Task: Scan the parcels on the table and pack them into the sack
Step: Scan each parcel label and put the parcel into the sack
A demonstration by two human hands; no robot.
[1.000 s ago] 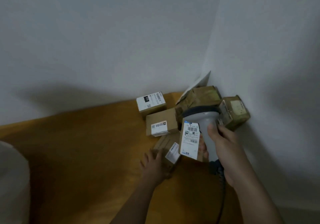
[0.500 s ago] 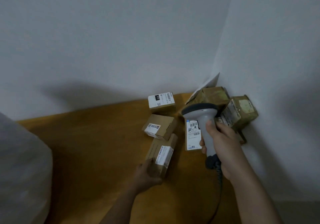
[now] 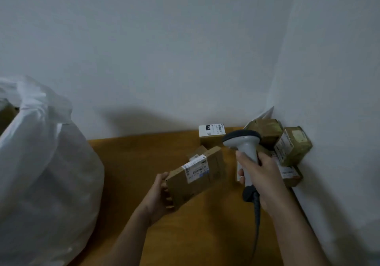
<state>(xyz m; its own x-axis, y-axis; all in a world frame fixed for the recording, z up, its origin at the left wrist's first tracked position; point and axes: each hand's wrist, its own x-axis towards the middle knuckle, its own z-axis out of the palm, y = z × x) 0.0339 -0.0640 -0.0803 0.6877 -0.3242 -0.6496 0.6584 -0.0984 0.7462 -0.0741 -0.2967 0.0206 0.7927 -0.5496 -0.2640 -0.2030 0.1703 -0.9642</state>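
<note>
The left hand (image 3: 158, 195) grips a flat brown cardboard parcel (image 3: 195, 177) by its near-left end, fingers curled round the edge, and holds it tilted above the middle of the brown wooden table (image 3: 144, 158). A white shipping label with a barcode (image 3: 196, 170) lies across the parcel's upper face, turned up toward the camera.

The right hand (image 3: 261, 175) is wrapped round the handle of a pale grey handheld barcode scanner (image 3: 244, 144), whose dark head points left, toward the held parcel. A dark cable (image 3: 256, 220) hangs from the bottom of the handle toward the table's near edge.

Just behind the held parcel a smaller brown box (image 3: 197, 152) lies on the table, mostly hidden. Farther back, at the table's far edge against the wall, stands a box with a white and black label on top (image 3: 211, 131). In the far right corner several tape-wrapped brown boxes (image 3: 292, 146) are piled against the two walls, touching one another.

At the table's left edge stands a large white plastic sack (image 3: 45, 173), its mouth open at the top.
</note>
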